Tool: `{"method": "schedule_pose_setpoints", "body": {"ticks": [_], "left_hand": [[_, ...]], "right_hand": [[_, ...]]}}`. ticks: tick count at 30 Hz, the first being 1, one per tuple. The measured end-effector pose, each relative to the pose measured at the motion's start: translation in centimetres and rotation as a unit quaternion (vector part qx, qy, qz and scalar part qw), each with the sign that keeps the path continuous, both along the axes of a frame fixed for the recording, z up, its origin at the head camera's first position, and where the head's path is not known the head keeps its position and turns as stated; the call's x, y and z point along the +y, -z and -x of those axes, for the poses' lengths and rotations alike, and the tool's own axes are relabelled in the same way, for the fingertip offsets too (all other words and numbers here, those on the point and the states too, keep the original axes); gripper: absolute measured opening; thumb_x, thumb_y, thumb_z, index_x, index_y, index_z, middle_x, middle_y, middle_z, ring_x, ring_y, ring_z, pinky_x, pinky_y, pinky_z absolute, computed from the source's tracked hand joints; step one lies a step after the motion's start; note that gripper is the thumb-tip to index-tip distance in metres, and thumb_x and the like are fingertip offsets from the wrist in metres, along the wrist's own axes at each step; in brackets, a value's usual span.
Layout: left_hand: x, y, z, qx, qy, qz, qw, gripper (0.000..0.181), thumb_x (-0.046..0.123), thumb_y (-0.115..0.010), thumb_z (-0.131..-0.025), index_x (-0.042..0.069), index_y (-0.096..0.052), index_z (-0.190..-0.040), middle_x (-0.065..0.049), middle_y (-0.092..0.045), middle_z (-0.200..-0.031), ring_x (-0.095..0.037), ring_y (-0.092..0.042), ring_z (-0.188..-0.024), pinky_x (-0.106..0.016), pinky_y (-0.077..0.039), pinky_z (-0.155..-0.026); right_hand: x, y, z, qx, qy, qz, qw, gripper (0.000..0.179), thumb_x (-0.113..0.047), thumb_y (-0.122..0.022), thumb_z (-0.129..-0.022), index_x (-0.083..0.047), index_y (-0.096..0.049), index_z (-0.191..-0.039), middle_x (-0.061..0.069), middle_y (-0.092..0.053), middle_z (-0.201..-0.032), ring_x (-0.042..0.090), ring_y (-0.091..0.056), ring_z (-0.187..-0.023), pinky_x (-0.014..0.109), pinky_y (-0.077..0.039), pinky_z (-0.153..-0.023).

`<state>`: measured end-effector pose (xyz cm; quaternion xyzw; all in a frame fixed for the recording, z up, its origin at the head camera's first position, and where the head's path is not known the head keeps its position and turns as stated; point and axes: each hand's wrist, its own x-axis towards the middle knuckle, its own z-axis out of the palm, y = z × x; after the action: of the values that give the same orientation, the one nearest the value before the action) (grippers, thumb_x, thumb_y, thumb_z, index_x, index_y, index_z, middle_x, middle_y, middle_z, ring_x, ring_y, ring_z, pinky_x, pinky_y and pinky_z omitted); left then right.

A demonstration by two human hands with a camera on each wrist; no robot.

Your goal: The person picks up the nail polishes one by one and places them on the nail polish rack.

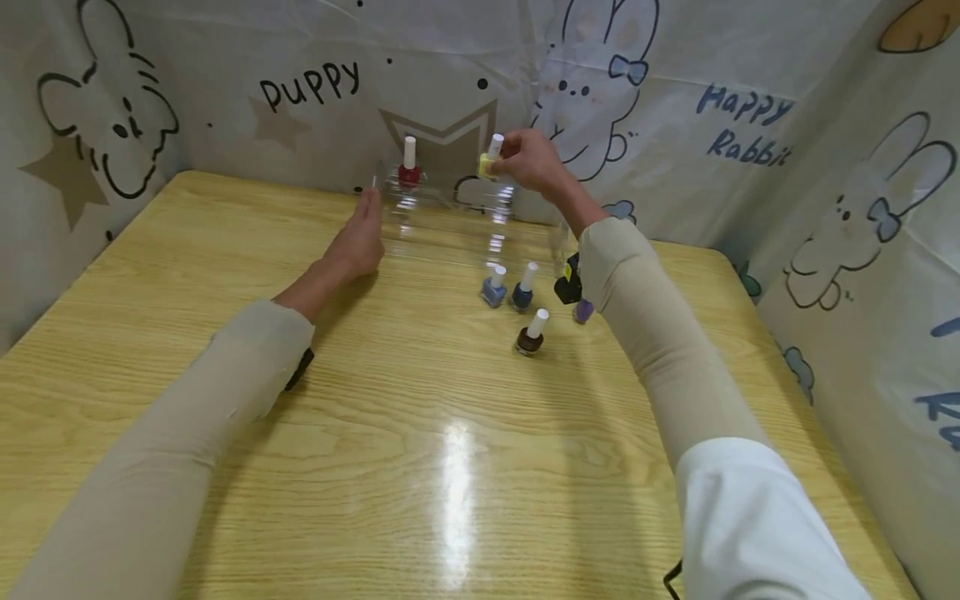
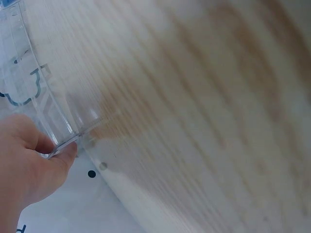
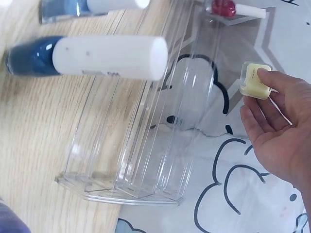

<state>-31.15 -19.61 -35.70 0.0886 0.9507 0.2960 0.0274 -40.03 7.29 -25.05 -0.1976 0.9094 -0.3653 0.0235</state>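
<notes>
My left hand (image 1: 357, 240) holds the left end of a clear stepped display rack (image 3: 127, 194), thumb and fingers pinching its side wall in the left wrist view. Above the rack's top tier, my right hand (image 1: 534, 162) pinches a yellow nail polish bottle (image 3: 256, 81) with a white cap, held nearly upright. A red nail polish bottle (image 1: 409, 173) stands on the top tier near the left end. In front of the rack stand a light blue bottle (image 1: 493, 292), a dark blue bottle (image 1: 522, 297) and a dark brown bottle (image 1: 528, 340).
A purple bottle (image 1: 583, 311) is partly hidden by the right sleeve, beside a black wrist device (image 1: 570, 283). The rack stands at the back of the wooden table (image 1: 375, 467), against a printed cloth backdrop (image 1: 247, 50). The same cloth hangs along both sides.
</notes>
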Motion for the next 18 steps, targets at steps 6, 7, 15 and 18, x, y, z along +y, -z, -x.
{"method": "schedule_pose_setpoints", "body": {"ticks": [6,7,15,18], "left_hand": [[0.1,0.0,0.1,0.004,0.004,-0.001,1.0000,0.082,-0.012,-0.033,-0.090,-0.002,0.016,-0.155,-0.024,0.015,-0.162,-0.041,-0.013,-0.147,-0.050,-0.041,-0.102],[0.1,0.0,0.1,0.001,0.004,-0.002,1.0000,0.082,-0.012,-0.033,-0.091,-0.002,0.017,-0.155,-0.023,0.016,-0.162,-0.041,-0.013,-0.147,-0.050,-0.041,-0.102],[0.0,-0.1,0.1,-0.009,-0.003,-0.001,1.0000,0.081,-0.012,-0.031,-0.092,-0.001,0.018,-0.154,-0.022,0.017,-0.162,-0.039,-0.009,-0.148,-0.050,-0.042,-0.100],[0.0,-0.1,0.0,-0.011,-0.007,-0.002,0.9999,0.080,-0.012,-0.030,-0.092,0.000,0.018,-0.155,-0.021,0.017,-0.163,-0.036,-0.005,-0.149,-0.050,-0.038,-0.106]], "right_hand": [[-0.5,0.4,0.6,0.001,-0.014,-0.032,0.9994,0.021,-0.014,-0.070,-0.094,-0.005,-0.056,-0.082,0.004,-0.052,-0.084,0.015,-0.043,-0.076,0.029,-0.038,-0.066],[-0.7,0.5,0.6,0.005,-0.011,-0.042,0.9990,0.018,-0.014,-0.070,-0.094,-0.004,-0.059,-0.085,0.004,-0.054,-0.087,0.015,-0.045,-0.077,0.029,-0.040,-0.068],[-2.1,1.4,1.0,0.018,-0.005,-0.076,0.9969,0.013,-0.009,-0.071,-0.092,0.002,-0.067,-0.099,0.008,-0.063,-0.094,0.016,-0.053,-0.081,0.027,-0.046,-0.072],[-2.4,1.8,0.9,0.012,-0.011,-0.080,0.9967,0.014,-0.006,-0.069,-0.093,0.004,-0.066,-0.101,0.013,-0.066,-0.100,0.017,-0.056,-0.084,0.029,-0.049,-0.076]]}}
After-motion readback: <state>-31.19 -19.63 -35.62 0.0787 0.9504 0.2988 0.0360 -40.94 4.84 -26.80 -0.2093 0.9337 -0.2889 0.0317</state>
